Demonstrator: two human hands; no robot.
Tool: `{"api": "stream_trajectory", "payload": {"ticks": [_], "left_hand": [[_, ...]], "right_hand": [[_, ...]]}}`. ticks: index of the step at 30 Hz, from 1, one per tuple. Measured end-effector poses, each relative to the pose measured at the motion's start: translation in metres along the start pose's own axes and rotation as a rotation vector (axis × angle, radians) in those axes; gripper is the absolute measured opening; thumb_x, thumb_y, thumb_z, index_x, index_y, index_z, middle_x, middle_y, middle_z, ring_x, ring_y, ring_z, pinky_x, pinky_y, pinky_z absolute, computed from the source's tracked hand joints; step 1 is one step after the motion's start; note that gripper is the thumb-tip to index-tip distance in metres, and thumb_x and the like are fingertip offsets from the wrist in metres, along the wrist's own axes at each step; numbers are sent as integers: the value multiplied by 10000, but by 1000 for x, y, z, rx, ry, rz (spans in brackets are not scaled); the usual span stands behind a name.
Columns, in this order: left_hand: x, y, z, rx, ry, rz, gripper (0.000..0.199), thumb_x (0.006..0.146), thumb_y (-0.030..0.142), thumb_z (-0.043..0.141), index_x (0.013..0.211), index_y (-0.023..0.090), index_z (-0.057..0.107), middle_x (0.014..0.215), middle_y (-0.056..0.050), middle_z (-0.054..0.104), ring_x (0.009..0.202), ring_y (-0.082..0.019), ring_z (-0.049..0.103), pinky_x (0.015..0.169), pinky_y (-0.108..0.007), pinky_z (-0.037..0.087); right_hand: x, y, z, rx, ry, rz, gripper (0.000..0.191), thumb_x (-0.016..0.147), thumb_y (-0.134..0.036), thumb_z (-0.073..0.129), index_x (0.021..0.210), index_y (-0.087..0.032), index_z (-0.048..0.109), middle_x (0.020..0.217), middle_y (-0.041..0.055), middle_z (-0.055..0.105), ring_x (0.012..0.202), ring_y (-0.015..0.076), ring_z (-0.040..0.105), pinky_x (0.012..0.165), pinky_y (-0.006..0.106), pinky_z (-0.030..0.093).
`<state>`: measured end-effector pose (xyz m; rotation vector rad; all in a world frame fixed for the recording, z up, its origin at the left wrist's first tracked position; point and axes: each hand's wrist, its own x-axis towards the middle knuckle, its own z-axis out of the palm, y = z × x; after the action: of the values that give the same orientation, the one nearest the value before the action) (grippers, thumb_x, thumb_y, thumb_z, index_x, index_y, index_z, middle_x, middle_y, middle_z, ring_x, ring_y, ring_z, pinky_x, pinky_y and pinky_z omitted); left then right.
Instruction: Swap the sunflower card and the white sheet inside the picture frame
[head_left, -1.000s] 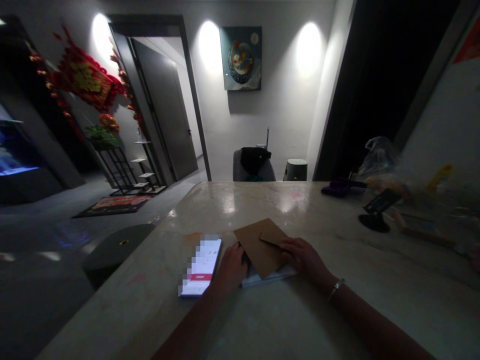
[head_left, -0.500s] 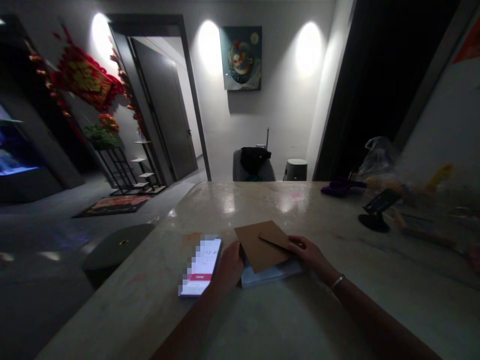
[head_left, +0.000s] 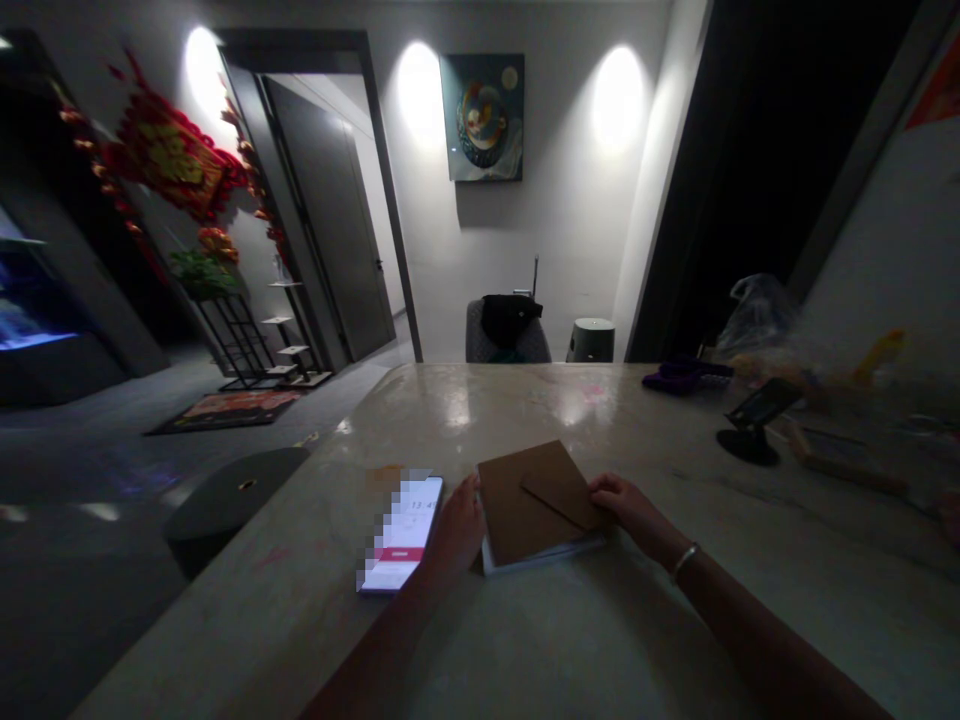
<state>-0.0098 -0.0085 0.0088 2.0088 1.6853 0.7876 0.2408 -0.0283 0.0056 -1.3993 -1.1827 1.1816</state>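
Note:
A square brown paper envelope (head_left: 529, 520) with a slanting flap edge lies almost flat on top of a white, flat, paper-like thing (head_left: 551, 552), whose front edge peeks out below it. At the envelope's left edge my left hand (head_left: 459, 530) is closed, its fingers gripping the side. My right hand (head_left: 616, 500) pinches the right corner by the flap, thumb and fingers together. A phone (head_left: 405, 540) with a lit screen lies just left of my left hand, partly behind it.
The pale marble-like table (head_left: 517, 640) carries a black phone stand (head_left: 754, 430), a dark purple cloth (head_left: 679, 375) and a clear plastic bag (head_left: 757, 315) on the right. A round dark stool (head_left: 240, 495) stands left of the table. Beyond the far edge is a chair (head_left: 487, 340).
The brown envelope has come down flatter and squarer over the white thing. My right hand has shifted slightly right with its corner; my left hand has turned a little at the left edge.

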Motion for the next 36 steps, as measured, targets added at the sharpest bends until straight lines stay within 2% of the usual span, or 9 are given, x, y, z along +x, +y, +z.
{"api": "stream_trajectory", "payload": {"ticks": [5, 9, 11, 14, 20, 28, 32, 36], "left_hand": [[2, -3, 1, 52, -6, 7, 427, 770, 127, 372, 1196, 143, 406, 1256, -106, 458, 1170, -173, 401, 981, -317, 290], [3, -8, 3, 84, -35, 38, 434, 764, 141, 406, 1197, 128, 414, 1260, -118, 448, 1178, -187, 387, 982, -322, 286], [2, -8, 4, 105, -56, 40, 429, 764, 145, 416, 1191, 107, 422, 1254, -131, 452, 1184, -197, 381, 989, -327, 278], [1, -5, 2, 125, -78, 11, 422, 764, 146, 423, 1183, 100, 430, 1251, -137, 455, 1184, -199, 383, 993, -326, 273], [0, 2, -6, 115, -114, -9, 411, 767, 135, 421, 1175, 88, 449, 1251, -139, 459, 1184, -182, 385, 996, -297, 267], [2, 2, -7, 45, -118, -11, 413, 738, 95, 425, 1143, 124, 498, 1227, -108, 497, 1149, -169, 422, 972, -293, 289], [2, 0, -6, 37, -128, 10, 403, 737, 94, 421, 1121, 167, 522, 1213, -86, 516, 1148, -177, 427, 964, -319, 297], [2, 1, -6, 62, -129, -26, 402, 735, 107, 436, 1127, 144, 514, 1223, -100, 504, 1152, -178, 424, 967, -314, 297]], "right_hand": [[-1, -1, 0, -99, -44, -28, 171, 603, -243, 511, 751, -167, 547, 711, 8, 612, 687, 163, 569, 611, 263, 424], [-3, -2, 0, -94, -74, -37, 275, 631, -251, 493, 886, -158, 540, 835, 46, 627, 754, 173, 581, 633, 271, 432], [-3, -3, 0, -74, -85, -11, 366, 640, -255, 489, 992, -155, 512, 833, 44, 620, 723, 159, 580, 602, 259, 427], [-5, -6, 0, -65, -119, 14, 460, 648, -277, 487, 1089, -150, 473, 711, 0, 579, 595, 124, 540, 521, 232, 393], [-12, -15, 1, -65, -109, 57, 472, 655, -283, 477, 1111, -159, 488, 610, -37, 515, 548, 107, 503, 494, 215, 374], [-13, -18, 2, 39, -130, 107, 455, 667, -239, 492, 1116, -167, 477, 689, -9, 574, 613, 122, 565, 557, 239, 438], [-11, -16, 0, -61, -137, 77, 462, 674, -262, 488, 1125, -165, 486, 611, -32, 539, 544, 105, 529, 509, 216, 406], [-6, -8, -4, -222, -150, 9, 456, 673, -273, 493, 1108, -139, 530, 546, -42, 520, 471, 92, 472, 457, 202, 353]]}}
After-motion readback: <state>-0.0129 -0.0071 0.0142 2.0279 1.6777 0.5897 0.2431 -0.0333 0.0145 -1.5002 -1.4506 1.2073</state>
